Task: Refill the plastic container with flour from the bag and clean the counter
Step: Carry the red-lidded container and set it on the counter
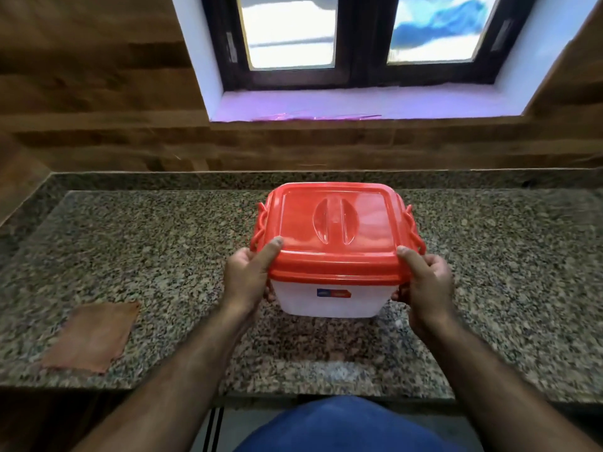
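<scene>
A white plastic container [329, 301] with a red lid [332, 230] and red side handles is in the middle of the granite counter [163, 243], its lid on. My left hand [248, 275] grips its left side, thumb on the lid's front left corner. On the other side my right hand [424, 285] holds it the same way, thumb on the front right corner. I cannot tell whether it rests on the counter or is held just above it. No flour bag is in view.
A brownish cloth [93, 336] lies flat near the counter's front left edge. A wood-panelled wall [98, 93] and a window with a white sill [359, 104] stand behind the counter. The counter's front edge runs just before my body.
</scene>
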